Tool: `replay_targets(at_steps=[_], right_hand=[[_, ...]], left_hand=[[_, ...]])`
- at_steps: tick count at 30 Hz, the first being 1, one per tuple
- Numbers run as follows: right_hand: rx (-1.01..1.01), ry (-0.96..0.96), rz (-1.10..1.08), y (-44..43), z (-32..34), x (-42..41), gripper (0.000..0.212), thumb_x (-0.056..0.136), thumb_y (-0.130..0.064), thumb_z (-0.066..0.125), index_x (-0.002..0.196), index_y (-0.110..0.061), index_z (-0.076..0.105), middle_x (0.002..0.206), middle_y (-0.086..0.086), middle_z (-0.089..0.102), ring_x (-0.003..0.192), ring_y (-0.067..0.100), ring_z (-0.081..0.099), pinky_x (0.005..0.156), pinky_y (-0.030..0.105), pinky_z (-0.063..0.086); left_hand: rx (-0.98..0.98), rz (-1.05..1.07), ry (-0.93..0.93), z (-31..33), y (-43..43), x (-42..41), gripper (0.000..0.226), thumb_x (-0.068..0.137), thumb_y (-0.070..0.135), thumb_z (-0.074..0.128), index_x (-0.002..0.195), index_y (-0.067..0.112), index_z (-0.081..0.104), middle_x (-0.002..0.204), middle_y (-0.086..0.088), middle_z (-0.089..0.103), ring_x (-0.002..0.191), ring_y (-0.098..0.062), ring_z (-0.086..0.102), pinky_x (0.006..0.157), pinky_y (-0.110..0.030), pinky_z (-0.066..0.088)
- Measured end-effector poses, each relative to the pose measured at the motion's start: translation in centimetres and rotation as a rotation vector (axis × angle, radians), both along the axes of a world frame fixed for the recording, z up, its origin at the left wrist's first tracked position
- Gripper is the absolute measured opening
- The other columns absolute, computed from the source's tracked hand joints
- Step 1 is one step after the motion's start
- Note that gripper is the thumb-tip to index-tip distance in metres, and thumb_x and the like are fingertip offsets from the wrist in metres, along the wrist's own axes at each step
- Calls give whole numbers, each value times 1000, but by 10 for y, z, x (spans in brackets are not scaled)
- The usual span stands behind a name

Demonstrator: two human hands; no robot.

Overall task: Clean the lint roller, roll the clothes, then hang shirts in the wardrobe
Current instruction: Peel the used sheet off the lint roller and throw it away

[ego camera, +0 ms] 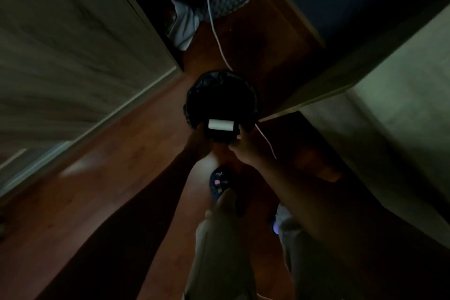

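Head view, dim and blurred: one white lint roller [221, 125] is held over the near rim of one round black bin [220, 97] lined with a dark bag, standing on the wooden floor [126, 161]. Its long axis runs left to right across the picture, lying level; which end carries the handle I cannot tell. Two hands: the left hand [199, 140] grips the roller's left end, the right hand [243, 146] is closed on its right end. One white cord [214, 29] trails past the bin's far and right side. One patterned clog [219, 184] stands nearer than the bin.
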State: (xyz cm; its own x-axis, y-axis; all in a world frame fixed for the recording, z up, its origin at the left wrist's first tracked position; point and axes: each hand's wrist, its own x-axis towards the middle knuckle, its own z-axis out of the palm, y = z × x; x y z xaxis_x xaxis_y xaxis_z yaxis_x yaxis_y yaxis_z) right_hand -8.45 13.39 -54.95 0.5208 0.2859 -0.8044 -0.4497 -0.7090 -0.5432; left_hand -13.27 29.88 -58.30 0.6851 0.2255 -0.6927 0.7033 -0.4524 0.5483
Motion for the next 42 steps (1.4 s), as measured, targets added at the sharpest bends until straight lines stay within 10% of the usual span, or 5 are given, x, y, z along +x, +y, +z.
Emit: replay_targets(at_steps=[5, 18, 26, 29, 42], right_hand=[[70, -234, -77, -15, 78, 17, 41, 98, -11, 56, 139, -9, 49, 137, 14, 55, 122, 29, 56, 97, 36, 48], [183, -758, -385, -179, 351, 72, 17, 92, -14, 65, 108, -17, 66, 106, -6, 69, 94, 6, 64, 79, 18, 50], [-91, -933, -425, -327, 345, 101, 20, 87, -13, 70, 106, -11, 68, 103, 4, 69, 94, 20, 62, 86, 33, 52], [-300, -1044, -264, -362, 315, 111, 25, 88, -27, 63, 104, -9, 71, 102, 8, 71, 95, 27, 66, 90, 42, 52], [-390, -925, -181, -386, 293, 127, 33, 76, -17, 72, 108, -21, 68, 110, 2, 66, 107, 25, 58, 93, 34, 41]], left_hand=[[32, 120, -110, 102, -13, 20, 48, 100, 21, 52, 145, 5, 45, 141, -17, 55, 128, -33, 54, 94, -27, 39], [157, -40, -667, 386, -160, 108, 36, 92, 10, 59, 128, 13, 62, 119, -1, 69, 106, -14, 64, 92, -27, 49], [121, -549, -716, 403, -298, 193, 48, 85, 0, 66, 131, 14, 63, 135, -5, 63, 125, -20, 54, 105, -14, 31], [125, -695, -734, 389, -335, 211, 59, 74, -3, 73, 130, 12, 63, 135, -8, 63, 128, -24, 54, 113, -32, 37], [529, -832, -450, 360, -367, 193, 54, 87, 42, 67, 136, 21, 58, 121, -8, 66, 110, -33, 58, 89, -43, 39]])
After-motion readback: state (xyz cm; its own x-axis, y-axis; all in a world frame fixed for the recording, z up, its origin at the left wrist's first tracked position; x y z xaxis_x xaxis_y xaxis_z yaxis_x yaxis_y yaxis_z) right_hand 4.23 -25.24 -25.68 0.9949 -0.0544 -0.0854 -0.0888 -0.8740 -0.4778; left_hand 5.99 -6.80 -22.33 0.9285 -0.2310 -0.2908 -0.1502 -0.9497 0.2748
